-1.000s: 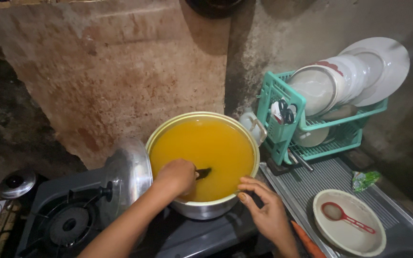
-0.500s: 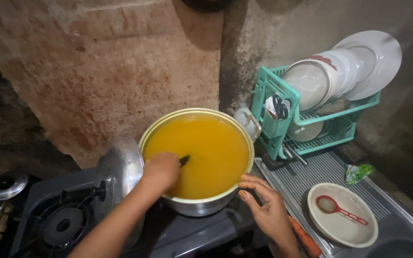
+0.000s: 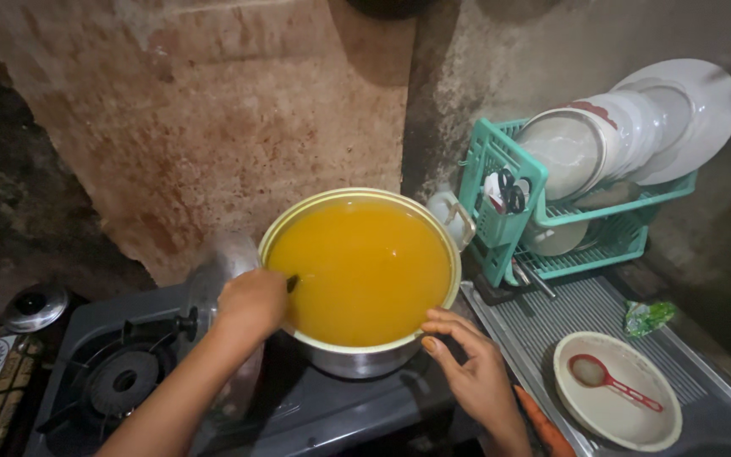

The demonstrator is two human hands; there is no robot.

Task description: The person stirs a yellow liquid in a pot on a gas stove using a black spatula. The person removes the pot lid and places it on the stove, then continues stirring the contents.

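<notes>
A large metal pot (image 3: 365, 360) full of yellow-orange liquid (image 3: 365, 267) stands on a grey gas stove (image 3: 315, 410). My left hand (image 3: 251, 303) is at the pot's left rim, closed around a dark utensil handle (image 3: 293, 282) that dips into the liquid. My right hand (image 3: 467, 372) rests with spread fingers against the pot's right front side, near the rim.
An unlit burner (image 3: 120, 381) lies to the left, with a small metal lid (image 3: 34, 306) beyond it. A teal dish rack (image 3: 543, 224) with white plates (image 3: 636, 135) stands at right. On the ribbed drainboard (image 3: 552, 322) sits a bowl (image 3: 615, 406) holding a red spoon (image 3: 607, 381).
My left hand has moved the utensil from the pot's front-middle to its left rim. My right hand has stayed on the pot's side. The view shifted slightly.
</notes>
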